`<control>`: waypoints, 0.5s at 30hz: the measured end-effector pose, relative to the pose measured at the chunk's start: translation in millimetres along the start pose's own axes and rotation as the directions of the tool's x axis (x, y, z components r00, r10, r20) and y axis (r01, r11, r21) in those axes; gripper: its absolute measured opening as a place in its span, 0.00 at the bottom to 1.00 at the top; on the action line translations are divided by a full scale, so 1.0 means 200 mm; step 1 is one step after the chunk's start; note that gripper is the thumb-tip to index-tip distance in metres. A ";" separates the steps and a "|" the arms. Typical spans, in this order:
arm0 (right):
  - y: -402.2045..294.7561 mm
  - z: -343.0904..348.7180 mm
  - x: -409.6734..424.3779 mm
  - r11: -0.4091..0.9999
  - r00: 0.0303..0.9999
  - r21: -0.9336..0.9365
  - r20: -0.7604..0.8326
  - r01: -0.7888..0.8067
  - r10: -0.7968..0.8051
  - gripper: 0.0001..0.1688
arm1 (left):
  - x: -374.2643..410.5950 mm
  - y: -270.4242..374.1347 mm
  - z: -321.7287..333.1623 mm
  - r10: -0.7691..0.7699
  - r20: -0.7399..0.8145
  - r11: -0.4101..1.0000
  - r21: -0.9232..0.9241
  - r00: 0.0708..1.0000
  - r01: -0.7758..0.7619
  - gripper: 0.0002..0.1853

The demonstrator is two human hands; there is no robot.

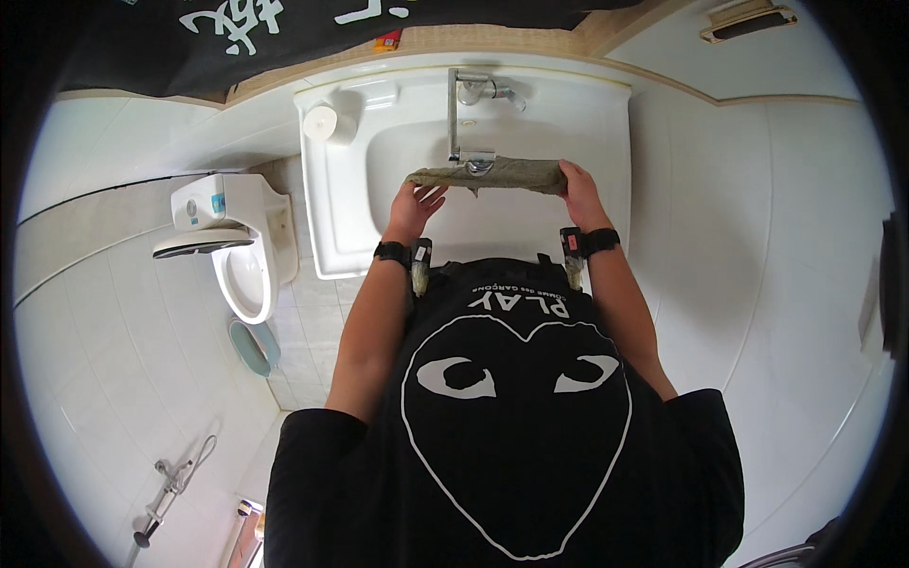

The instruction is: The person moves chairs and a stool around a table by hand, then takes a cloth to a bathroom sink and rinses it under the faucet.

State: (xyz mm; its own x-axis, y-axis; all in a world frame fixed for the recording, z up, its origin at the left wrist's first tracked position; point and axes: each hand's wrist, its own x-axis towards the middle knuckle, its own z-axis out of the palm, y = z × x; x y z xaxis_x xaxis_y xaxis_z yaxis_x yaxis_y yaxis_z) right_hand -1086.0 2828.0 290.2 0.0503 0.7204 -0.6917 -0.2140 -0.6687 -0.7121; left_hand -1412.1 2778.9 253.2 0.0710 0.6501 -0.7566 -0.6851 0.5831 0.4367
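A folded grey-green cloth [529, 175] is stretched sideways over the white washbasin [419, 234]. My left hand [417, 206] holds its left end from below, with the fingers partly spread under the fabric. At the other end my right hand [581, 193] grips the cloth's right edge. The chrome swivel faucet [453, 113] reaches out over the basin, and its spout head [479, 160] sits just above the middle of the cloth, covering part of it. Whether water is running cannot be made out. A small tip of cloth hangs below the middle.
A white paper roll [328, 125] stands on the basin's back left corner. To the left are a toilet [245, 266] with its lid raised and a blue-green plastic tub [254, 348]. A hand shower [167, 497] hangs on the left wall. A wooden shelf [490, 41] runs behind the basin.
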 end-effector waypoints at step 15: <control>-0.08 0.11 0.00 0.987 0.921 -0.147 0.388 0.066 -0.004 0.25 | 0.07 0.06 -0.01 0.016 -0.078 0.995 -0.097 0.997 -0.024 0.18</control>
State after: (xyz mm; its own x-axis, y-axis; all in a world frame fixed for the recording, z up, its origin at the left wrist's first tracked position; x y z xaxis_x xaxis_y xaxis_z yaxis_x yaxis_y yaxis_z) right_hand -1103.5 2842.4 304.7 -0.3317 0.7379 -0.5878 -0.0642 -0.6392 -0.7663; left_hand -1420.7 2794.1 247.8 0.0026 0.6194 -0.7851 -0.7535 0.5174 0.4056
